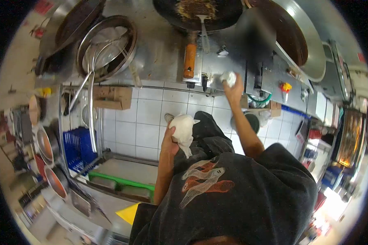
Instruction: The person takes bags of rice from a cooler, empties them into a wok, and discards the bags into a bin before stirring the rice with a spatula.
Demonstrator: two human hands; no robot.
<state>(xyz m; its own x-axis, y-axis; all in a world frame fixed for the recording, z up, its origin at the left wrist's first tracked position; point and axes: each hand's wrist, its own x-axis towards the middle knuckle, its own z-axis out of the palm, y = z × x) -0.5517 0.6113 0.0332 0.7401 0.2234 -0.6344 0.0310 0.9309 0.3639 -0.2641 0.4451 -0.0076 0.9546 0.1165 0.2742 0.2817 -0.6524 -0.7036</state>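
Note:
My left hand is wrapped round a bunched white cloth, held low in front of my body over the tiled floor. Further forward and to the right, my right hand is closed on a smaller white wad at the front edge of the steel counter. What the wad is made of is too blurred to tell. Beyond the hands, a black wok with brown residue holds a metal spatula. Its wooden handle points toward me.
Strainers in a metal bowl stand at the left of the counter, their long handles jutting over its edge. A large pan sits at the right. Below are a cardboard box, a blue crate and a round bin.

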